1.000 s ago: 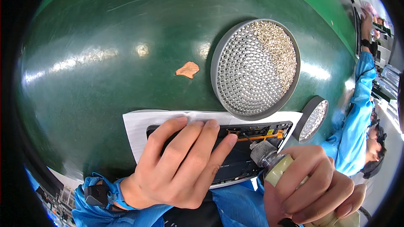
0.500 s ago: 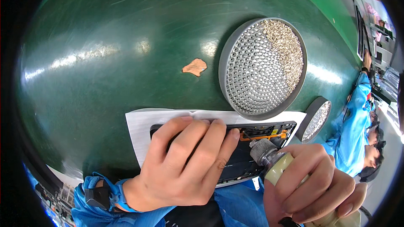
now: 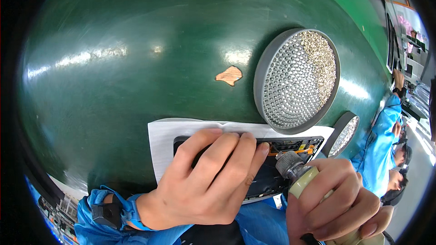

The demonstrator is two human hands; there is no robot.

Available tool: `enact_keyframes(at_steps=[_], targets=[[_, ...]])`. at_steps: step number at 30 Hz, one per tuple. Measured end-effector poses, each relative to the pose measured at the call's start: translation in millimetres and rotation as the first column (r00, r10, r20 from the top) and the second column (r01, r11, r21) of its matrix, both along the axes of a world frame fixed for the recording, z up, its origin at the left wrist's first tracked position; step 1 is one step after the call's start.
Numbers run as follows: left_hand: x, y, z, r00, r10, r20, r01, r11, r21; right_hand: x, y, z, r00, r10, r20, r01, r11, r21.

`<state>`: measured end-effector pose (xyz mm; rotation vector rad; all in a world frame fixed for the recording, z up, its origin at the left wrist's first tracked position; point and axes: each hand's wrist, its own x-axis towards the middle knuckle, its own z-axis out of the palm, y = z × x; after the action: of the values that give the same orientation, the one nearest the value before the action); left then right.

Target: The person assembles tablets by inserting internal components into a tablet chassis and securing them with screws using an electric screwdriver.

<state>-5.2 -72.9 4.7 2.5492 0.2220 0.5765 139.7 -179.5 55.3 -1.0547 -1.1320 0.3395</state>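
A flat black electronic device (image 3: pixel 266 182), its inner parts exposed and an orange strip near its right end, lies on a white sheet (image 3: pixel 161 147). My left hand (image 3: pixel 206 183) reaches across it, fingers bent and close together over its far edge, gripping it. My right hand (image 3: pixel 334 197) is wrapped round an electric screwdriver (image 3: pixel 305 180) with a pale body and a grey knurled collar. The collar end is tilted down at the device near my left fingertips. The bit's tip is hidden, so contact cannot be made out.
Beyond the sheet stands a round grey dimpled tray (image 3: pixel 286 81), with many small screws (image 3: pixel 323 59) heaped on its right side. A smaller round dish (image 3: pixel 341 136) with shiny bits sits to its right. A brown scrap (image 3: pixel 230 76) lies left of the tray. Co-workers in blue (image 3: pixel 379 127) sit at the right.
The whole scene, tray, scrap and device, has shifted slightly right in view. The screwdriver's collar sits slightly lower and farther right. Both hands keep their grip.
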Motion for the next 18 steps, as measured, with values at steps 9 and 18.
enact_keyframes(at_steps=[9,18], targets=[[1,6,-4,0.999,0.008,0.048,-0.006,0.999,-0.033,-2,12,2,0.999,-0.028,0.017,0.029,0.999,-0.026],[-1,-1,0,0.996,0.035,0.078,-0.026,0.994,-0.106,16,-1,4,0.974,0.209,-0.093,-0.212,0.977,-0.033]])
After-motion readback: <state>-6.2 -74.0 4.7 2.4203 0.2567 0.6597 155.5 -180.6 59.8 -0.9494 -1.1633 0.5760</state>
